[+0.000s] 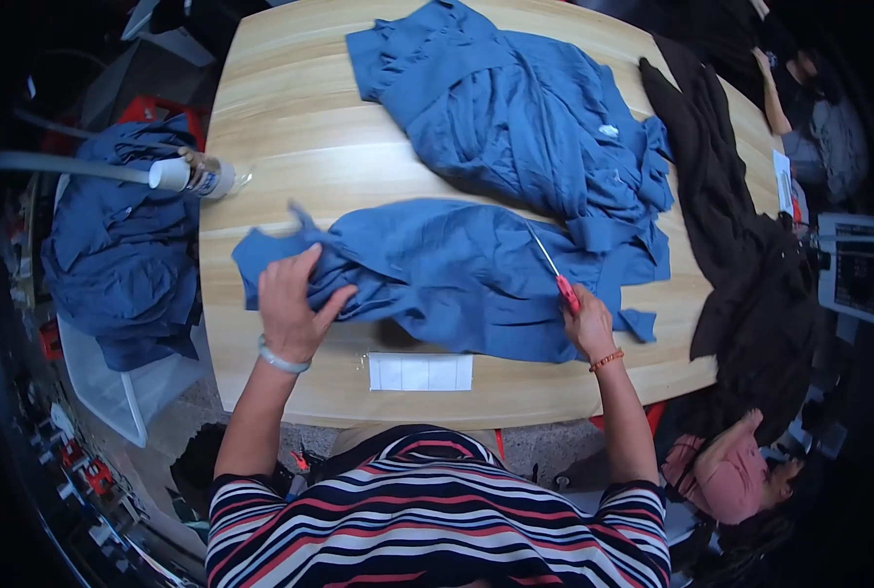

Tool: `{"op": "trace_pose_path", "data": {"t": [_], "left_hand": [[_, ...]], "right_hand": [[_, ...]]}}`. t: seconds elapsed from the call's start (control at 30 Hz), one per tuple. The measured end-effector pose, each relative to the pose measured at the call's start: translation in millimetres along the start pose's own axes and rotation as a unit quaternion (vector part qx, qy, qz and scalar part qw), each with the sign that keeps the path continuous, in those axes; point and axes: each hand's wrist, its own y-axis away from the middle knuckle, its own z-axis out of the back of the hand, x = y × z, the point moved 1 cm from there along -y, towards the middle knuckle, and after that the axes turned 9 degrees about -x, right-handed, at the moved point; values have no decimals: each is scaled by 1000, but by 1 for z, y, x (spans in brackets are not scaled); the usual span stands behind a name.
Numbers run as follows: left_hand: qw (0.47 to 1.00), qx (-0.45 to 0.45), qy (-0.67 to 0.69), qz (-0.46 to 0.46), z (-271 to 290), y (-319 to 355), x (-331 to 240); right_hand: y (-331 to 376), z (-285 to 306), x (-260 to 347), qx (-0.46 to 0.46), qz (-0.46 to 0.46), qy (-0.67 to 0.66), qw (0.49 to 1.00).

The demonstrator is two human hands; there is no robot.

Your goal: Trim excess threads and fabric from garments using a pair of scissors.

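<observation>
Blue cloth (437,279) near table edge (515,407), under left hand (290,304)'s grasp, right hand (586,321) gripping scissors (555,274).

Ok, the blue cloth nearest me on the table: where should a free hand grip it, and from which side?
Probably the bunched left end of the blue cloth, where the left hand already presses. The folds gather there into a thick ridge, approachable from the near table edge. Stay away from the right, where the right hand holds scissors over the fabric.
</observation>
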Motion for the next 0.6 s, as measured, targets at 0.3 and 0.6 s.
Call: {"op": "trace_pose_path", "data": {"t": [0.3, 0.6], "left_hand": [[944, 142, -196, 225, -41, 101, 99], [976, 95, 25, 196, -107, 76, 55]], "right_hand": [[2, -20, 40, -14, 90, -31, 995], [0, -18, 9, 16, 54, 91, 994]]}}
